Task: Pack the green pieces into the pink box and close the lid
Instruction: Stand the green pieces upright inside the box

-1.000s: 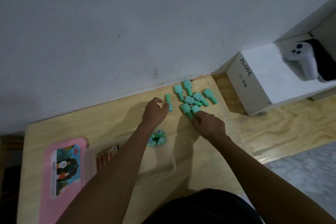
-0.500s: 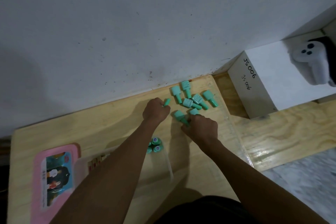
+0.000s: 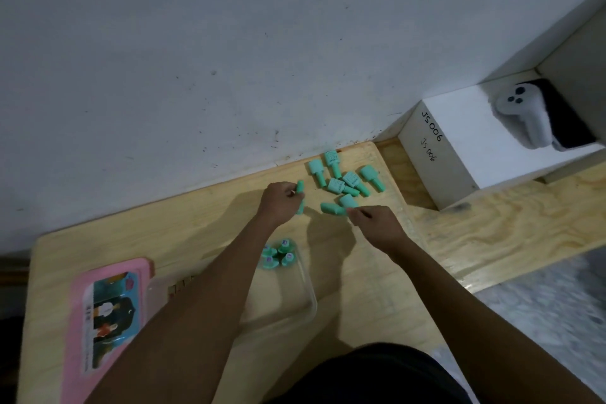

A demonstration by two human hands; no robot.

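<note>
Closing left grip on green piece, right grip pinching another

Bare forearms, dark garment below

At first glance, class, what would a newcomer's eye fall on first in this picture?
Most striking is the scatter of green pieces at the table's far edge by the wall, with the left hand gripping one and the right hand at another. Next comes the pink lid lying near left, beside the clear box holding a few pieces upright.
</note>
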